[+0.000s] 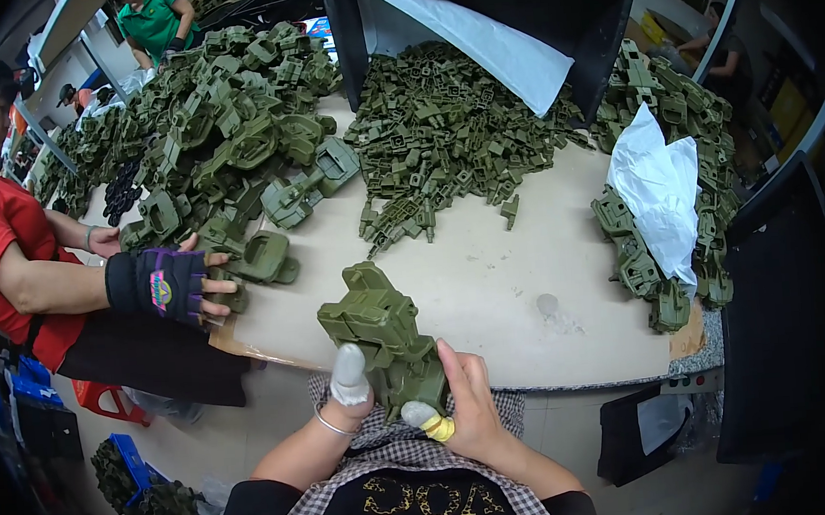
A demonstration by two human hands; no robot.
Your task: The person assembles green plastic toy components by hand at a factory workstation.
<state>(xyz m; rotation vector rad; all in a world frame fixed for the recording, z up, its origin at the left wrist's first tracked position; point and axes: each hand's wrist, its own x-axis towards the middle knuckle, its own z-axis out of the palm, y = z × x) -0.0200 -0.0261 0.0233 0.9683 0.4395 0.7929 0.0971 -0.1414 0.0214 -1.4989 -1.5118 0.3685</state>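
Between my two hands is an olive-green moulded plastic part (pixel 374 318), blocky, with a stepped top, tilted up over the table's near edge. My left hand (pixel 350 391) grips its left side, the thumb wrapped in a white covering. My right hand (pixel 465 397) closes on its lower right side, with white and yellow wrapping on the thumb. The fingers behind the part are partly hidden. Beyond it on the table lies a heap of small olive-green plastic pieces (pixel 451 130).
Larger olive-green parts (pixel 261 144) are piled at the left. A co-worker's gloved hand (pixel 171 286) touches that pile's near end. At the right, more green parts (pixel 627 247) lie under a white sheet (pixel 656 183). A black bin (pixel 596 15) lies tipped behind the small pieces.
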